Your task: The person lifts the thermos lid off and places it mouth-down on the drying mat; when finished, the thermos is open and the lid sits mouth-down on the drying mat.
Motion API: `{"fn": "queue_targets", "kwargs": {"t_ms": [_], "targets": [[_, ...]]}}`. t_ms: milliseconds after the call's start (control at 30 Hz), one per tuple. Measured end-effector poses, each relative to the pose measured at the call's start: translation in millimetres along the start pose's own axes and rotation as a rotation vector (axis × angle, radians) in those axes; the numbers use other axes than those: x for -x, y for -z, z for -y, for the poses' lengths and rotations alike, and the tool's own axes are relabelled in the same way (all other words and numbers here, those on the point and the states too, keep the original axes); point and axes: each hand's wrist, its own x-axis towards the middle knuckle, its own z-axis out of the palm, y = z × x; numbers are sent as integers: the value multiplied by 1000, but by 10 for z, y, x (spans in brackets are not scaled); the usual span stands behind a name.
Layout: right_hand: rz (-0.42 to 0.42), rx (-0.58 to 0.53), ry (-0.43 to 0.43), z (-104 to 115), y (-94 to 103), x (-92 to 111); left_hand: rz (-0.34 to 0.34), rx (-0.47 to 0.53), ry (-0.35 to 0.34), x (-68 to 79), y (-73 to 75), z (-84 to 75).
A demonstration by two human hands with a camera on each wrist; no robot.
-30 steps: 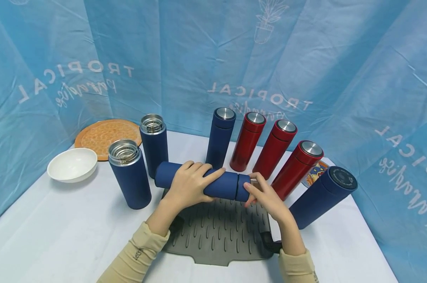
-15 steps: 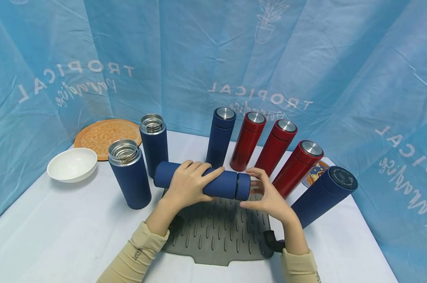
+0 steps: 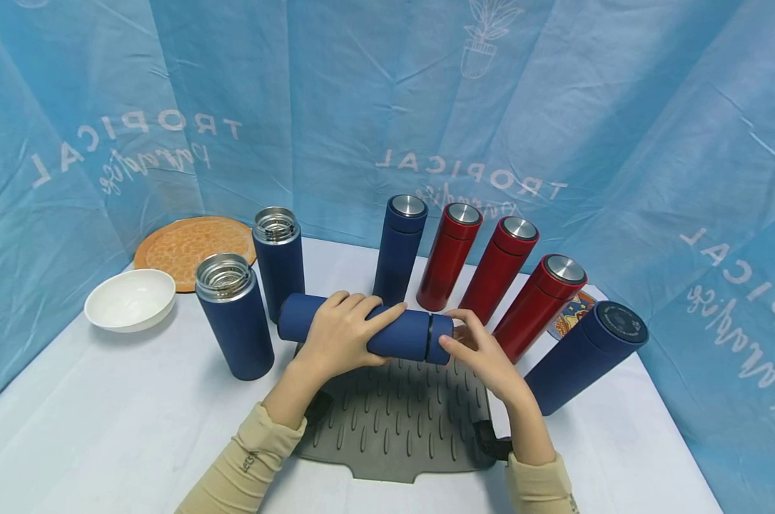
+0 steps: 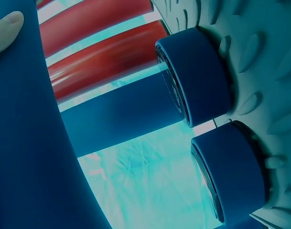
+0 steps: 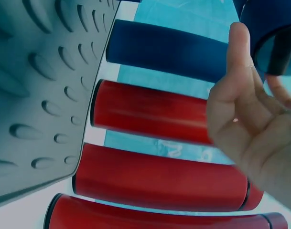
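Observation:
My left hand point(image 3: 339, 334) grips a blue thermos flask point(image 3: 403, 335) from above, holding it sideways over a grey ridged mat point(image 3: 387, 435). At its right end is a blue lid point(image 3: 438, 339), which my right hand point(image 3: 488, 359) pinches between thumb and fingers. From the right wrist, the thumb point(image 5: 239, 45) lies against the lid's side, while the other fingers are partly hidden behind it. Two more blue lids, one point(image 4: 202, 78) beside another point(image 4: 236, 174), sit on the mat in the left wrist view; the head view hides them.
Two lidless blue flasks, one nearer point(image 3: 240, 332) and one behind point(image 3: 280, 268), stand left. A white bowl point(image 3: 130, 307) and a round orange board point(image 3: 188, 250) lie beyond. Capped red flasks point(image 3: 498, 275) and blue ones point(image 3: 397, 253) line the back and right. A blue curtain point(image 3: 336, 128) hangs behind.
Half a second ago the right hand's thumb and fingers were spread wider around the lid; now they have closed on it again. The left hand and flask have hardly moved.

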Motion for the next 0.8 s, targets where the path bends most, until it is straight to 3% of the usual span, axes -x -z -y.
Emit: {"fn": "queue_targets", "kwargs": {"t_ms": [200,300,400,600,800], "targets": [[11,16,163,-33,20,10,-7,-5,0,4,3,10],[13,30,191,-31,22,7,-13,-13,-2,5,1,16],[30,9,135,-15,17,4,-18,-14,-1,5,1,18],[-4,34,-58,14,-12,0,-16,3,-5,0,1,5],[12,24,-59,22,-17,-7,-12,7,-8,3,-4,1]]}}
